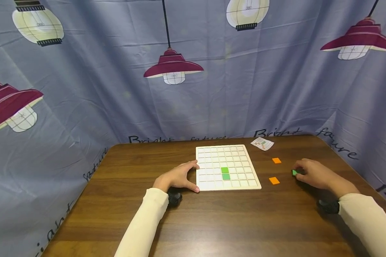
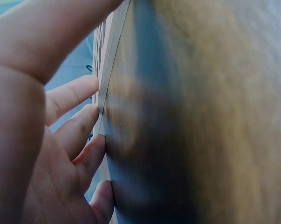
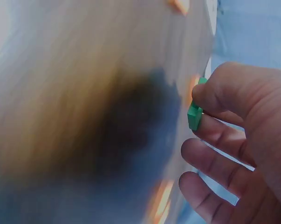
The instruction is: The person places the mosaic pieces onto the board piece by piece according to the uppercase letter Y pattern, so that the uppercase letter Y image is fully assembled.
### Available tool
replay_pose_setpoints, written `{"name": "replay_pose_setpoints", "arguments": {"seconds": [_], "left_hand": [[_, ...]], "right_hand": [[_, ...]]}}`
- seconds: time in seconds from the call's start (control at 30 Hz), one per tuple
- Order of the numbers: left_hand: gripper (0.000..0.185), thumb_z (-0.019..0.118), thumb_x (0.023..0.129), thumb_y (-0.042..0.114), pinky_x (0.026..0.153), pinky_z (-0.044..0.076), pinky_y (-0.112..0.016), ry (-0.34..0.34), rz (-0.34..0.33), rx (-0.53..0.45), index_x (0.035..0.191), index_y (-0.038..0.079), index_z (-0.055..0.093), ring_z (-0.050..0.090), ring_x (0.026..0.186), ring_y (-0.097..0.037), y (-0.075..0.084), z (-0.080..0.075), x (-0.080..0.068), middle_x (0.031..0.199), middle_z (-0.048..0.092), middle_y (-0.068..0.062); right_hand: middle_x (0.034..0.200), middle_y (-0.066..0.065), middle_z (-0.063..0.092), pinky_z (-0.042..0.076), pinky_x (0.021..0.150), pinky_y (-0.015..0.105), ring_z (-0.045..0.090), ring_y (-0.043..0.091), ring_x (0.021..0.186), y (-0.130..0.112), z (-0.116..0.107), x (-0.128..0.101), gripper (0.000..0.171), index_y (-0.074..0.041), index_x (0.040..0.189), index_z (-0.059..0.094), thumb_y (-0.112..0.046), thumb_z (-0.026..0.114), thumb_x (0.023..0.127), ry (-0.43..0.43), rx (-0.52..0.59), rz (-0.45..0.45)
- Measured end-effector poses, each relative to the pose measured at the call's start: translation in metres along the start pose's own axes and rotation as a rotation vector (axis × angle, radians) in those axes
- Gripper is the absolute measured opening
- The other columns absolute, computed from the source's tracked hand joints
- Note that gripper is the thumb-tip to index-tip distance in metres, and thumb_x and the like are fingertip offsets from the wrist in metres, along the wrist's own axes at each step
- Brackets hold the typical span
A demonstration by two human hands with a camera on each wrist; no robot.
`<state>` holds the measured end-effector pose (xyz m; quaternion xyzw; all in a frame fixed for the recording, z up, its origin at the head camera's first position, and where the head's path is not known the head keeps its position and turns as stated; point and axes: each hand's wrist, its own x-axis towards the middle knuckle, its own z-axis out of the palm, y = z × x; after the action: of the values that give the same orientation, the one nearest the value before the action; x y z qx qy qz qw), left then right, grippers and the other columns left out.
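Observation:
A white gridded board (image 1: 209, 178) lies flat on the table, with a bright green square tile (image 1: 224, 170) and a darker green tile (image 1: 226, 176) in neighbouring cells. My left hand (image 1: 179, 176) rests at the board's left edge, thumb and fingers spread apart; in the left wrist view its fingertips (image 2: 97, 140) meet the board's edge. Off to the right, my right hand (image 1: 315, 174) pinches a green tile (image 3: 195, 116) between thumb and finger, just over the table. Its other fingers are loosely bent. The thumb hides part of that tile.
Two orange tiles, one farther back (image 1: 276, 160) and one nearer (image 1: 274, 180), lie between the board and my right hand. A small printed card with a coloured grid (image 1: 262, 143) sits at the board's far right corner. A patterned curtain (image 1: 125, 100) hangs behind the wooden table (image 1: 231, 221).

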<state>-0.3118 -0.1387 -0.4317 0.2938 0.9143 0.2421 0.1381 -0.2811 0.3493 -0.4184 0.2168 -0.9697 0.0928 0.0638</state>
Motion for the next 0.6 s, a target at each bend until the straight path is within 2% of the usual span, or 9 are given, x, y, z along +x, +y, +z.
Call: {"name": "replay_pose_setpoints", "arguments": {"seconds": [0.17, 0.33, 0.43, 0.6], "left_hand": [[0.087, 0.077, 0.059, 0.056, 0.113, 0.023, -0.04, 0.002, -0.005, 0.015, 0.131, 0.023, 0.042, 0.017, 0.141, -0.015, -0.002, 0.002, 0.002, 0.154, 0.017, 0.005], [0.087, 0.077, 0.059, 0.058, 0.112, 0.024, -0.041, 0.0, -0.002, 0.011, 0.13, 0.024, 0.042, 0.017, 0.141, -0.016, -0.002, 0.004, 0.003, 0.154, 0.017, 0.005], [0.085, 0.077, 0.059, 0.056, 0.112, 0.024, -0.041, 0.012, -0.002, 0.014, 0.129, 0.023, 0.043, 0.018, 0.141, -0.017, -0.002, 0.004, 0.001, 0.154, 0.018, 0.004], [0.084, 0.078, 0.06, 0.055, 0.112, 0.024, -0.042, 0.013, -0.003, 0.014, 0.13, 0.024, 0.042, 0.019, 0.141, -0.018, 0.0, 0.004, -0.001, 0.154, 0.019, 0.004]], "right_hand": [[0.089, 0.001, 0.059, 0.046, 0.069, 0.034, 0.054, 0.013, 0.078, -0.03, 0.004, 0.033, 0.017, -0.01, 0.095, 0.065, -0.015, 0.067, 0.078, -0.022, 0.052, -0.04], [0.09, 0.001, 0.061, 0.044, 0.07, 0.032, 0.053, 0.014, 0.079, -0.069, 0.012, 0.079, 0.013, -0.01, 0.094, 0.066, -0.014, 0.065, 0.081, -0.04, 0.082, -0.134], [0.094, 0.003, 0.062, 0.045, 0.072, 0.033, 0.054, 0.015, 0.084, -0.094, 0.019, 0.105, 0.015, -0.009, 0.097, 0.066, -0.015, 0.064, 0.083, -0.079, 0.1, -0.172], [0.092, 0.003, 0.06, 0.041, 0.067, 0.03, 0.049, 0.013, 0.078, -0.128, 0.031, 0.136, 0.012, -0.01, 0.094, 0.065, -0.016, 0.062, 0.085, -0.15, 0.135, -0.207]]}}
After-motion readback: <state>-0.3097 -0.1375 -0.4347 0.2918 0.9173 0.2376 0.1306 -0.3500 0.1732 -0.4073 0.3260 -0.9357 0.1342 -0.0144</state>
